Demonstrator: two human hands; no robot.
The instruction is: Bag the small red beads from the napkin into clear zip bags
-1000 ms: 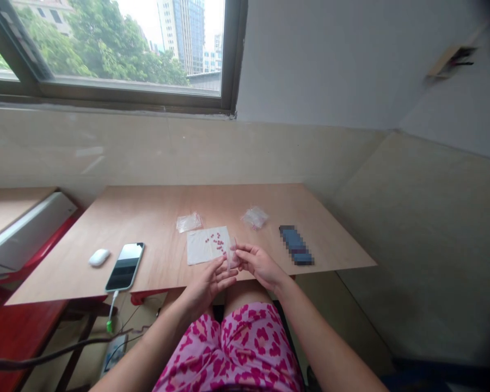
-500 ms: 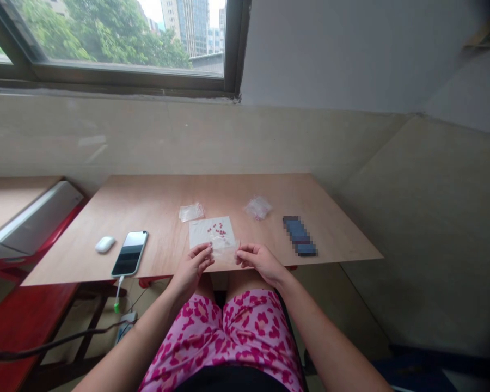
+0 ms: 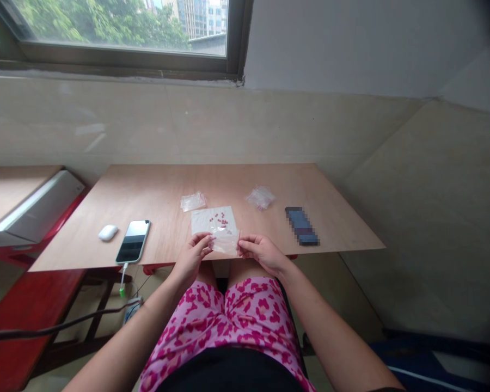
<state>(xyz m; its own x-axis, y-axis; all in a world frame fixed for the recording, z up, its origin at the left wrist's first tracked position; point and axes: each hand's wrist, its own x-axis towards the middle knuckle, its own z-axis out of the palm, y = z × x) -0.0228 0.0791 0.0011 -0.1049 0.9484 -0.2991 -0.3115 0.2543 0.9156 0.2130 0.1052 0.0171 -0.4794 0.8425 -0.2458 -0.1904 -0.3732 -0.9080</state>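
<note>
Across the counter [image 3: 159, 190], a white wireless mouse [image 3: 108, 233] is sitting toward the left side, and a smartphone [image 3: 133, 242] is lying just beside it near the front edge, with a charging cable [image 3: 124, 277] dropping over that edge. Toward the middle, a clear plastic bag [image 3: 193, 201] is lying flat, and just in front of it a white sheet [image 3: 206, 220] is carrying small pink beads [image 3: 220, 221], scattered mostly over its right half.

The person's left hand [image 3: 191, 257] is reaching in over the front edge, its fingers [image 3: 202, 240] closing on the left side of a second clear plastic bag [image 3: 225, 243]. The right hand [image 3: 262, 253] is gripping that bag's right side, its fingers [image 3: 247, 243] also clenched on the film. The bag is being held up just above the sheet's front edge, between the hands, and whether anything is inside it is too faint to tell.

Further right, a third clear bag [image 3: 261, 197] holding pink bits is lying near the back edge, and a pixelated blue object [image 3: 302, 226] is lying near the right edge.
</note>
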